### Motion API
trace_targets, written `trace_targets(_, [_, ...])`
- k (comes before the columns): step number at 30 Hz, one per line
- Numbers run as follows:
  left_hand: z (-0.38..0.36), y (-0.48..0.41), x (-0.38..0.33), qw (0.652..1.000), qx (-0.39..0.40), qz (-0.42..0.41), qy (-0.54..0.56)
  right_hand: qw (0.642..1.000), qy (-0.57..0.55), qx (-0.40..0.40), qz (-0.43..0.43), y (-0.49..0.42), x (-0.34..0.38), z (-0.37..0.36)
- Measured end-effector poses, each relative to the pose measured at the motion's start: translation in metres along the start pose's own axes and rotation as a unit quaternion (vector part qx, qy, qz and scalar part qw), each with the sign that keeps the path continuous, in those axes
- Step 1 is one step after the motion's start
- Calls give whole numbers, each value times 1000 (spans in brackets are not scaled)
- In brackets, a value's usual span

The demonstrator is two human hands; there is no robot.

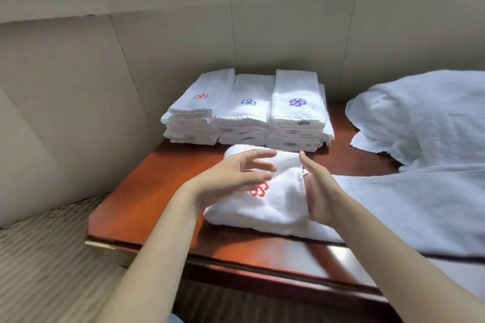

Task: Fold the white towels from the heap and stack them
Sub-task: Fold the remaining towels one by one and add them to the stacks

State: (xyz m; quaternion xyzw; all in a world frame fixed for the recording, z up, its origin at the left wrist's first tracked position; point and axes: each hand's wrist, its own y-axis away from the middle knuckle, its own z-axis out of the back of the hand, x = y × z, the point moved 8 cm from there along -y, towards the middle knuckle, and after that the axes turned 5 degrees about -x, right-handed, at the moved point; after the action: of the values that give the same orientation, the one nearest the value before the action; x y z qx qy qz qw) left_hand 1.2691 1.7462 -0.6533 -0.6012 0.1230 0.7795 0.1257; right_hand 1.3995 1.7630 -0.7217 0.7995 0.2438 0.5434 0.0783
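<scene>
stacks of folded towels: 3, namely left stack (199, 110), middle stack (244, 113) and right stack (296, 113). towels per stack: layers too thin to count. single folded towel (278, 204) in front: 1. heap (425, 118): 1, and the towels in it cannot be told apart. emblems (298, 102) showing: 4, namely 2 red, 1 blue, 1 purple. table (147, 199): 1. hands: 2, left hand (231, 181) and right hand (320, 191).

Bare forearms, bare left hand (231, 177) and right hand (319, 193).
</scene>
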Motion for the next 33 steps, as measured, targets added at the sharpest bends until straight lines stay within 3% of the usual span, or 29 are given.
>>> trace_targets(2, [2,-10,5,996,-28,1,-81,999,15,-42,12,0,-3,13])
trace_targets(4, [23,-16,13,982,-113,9,-152,989,78,-118,40,-2,-2,26])
trace_targets(6, [43,-18,20,969,-184,17,-165,967,157,-187,74,0,6,36])
trace_targets(11, [71,-19,24,929,-312,18,-198,934,233,-246,116,9,35,60])
trace_targets(14, [63,-26,39,934,-269,74,-224,904,271,-290,160,24,69,85])
trace_targets(18, [15,-33,58,945,-78,122,-292,888,316,-297,156,36,79,116])
trace_targets(20, [-7,-34,56,942,-26,124,-312,882,350,-289,124,36,67,124])
trace_targets(24, [-20,-33,51,945,-18,117,-306,822,443,-321,157,36,58,133])
trace_targets(29, [-11,-40,47,968,-107,118,-195,797,423,-365,229,68,94,147])
trace_targets(33, [-26,-47,50,962,-113,139,-205,776,406,-421,237,108,127,196])
